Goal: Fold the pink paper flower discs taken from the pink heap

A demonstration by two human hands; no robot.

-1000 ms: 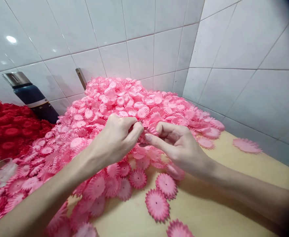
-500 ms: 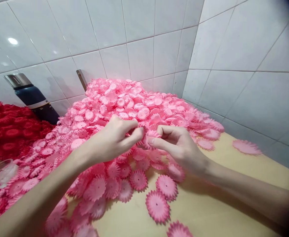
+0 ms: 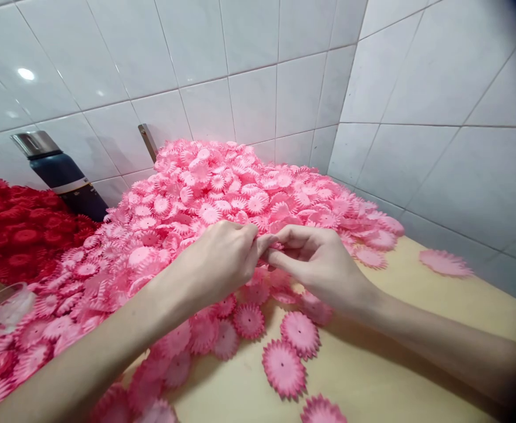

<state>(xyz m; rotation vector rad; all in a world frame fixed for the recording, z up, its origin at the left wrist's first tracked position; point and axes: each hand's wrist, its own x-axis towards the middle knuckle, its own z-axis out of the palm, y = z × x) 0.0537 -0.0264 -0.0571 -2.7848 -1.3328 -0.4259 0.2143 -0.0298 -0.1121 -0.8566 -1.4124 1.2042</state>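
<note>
My left hand (image 3: 222, 255) and my right hand (image 3: 323, 258) meet over the front of a heap of pink fabric petal discs (image 3: 240, 182). Both are closed, with thumbs and fingers pinched together at the tips. A pink petal disc is held between them, now almost wholly covered by the fingers. The discs are round with toothed edges, and several show a small dark hole in the middle. Below my hands, single discs (image 3: 284, 368) lie flat on the yellowish tabletop (image 3: 367, 364).
A pile of red petal discs (image 3: 20, 229) lies at the left. Behind it leans a dark blue bottle (image 3: 70, 176) with a silver cap. A clear plastic container (image 3: 4, 308) sits at the left edge. White tiled walls (image 3: 249, 100) close off the back and right.
My left hand has turned and moved slightly right and down, so its fingertips now touch those of my right hand. The pink disc between them has become mostly hidden.
</note>
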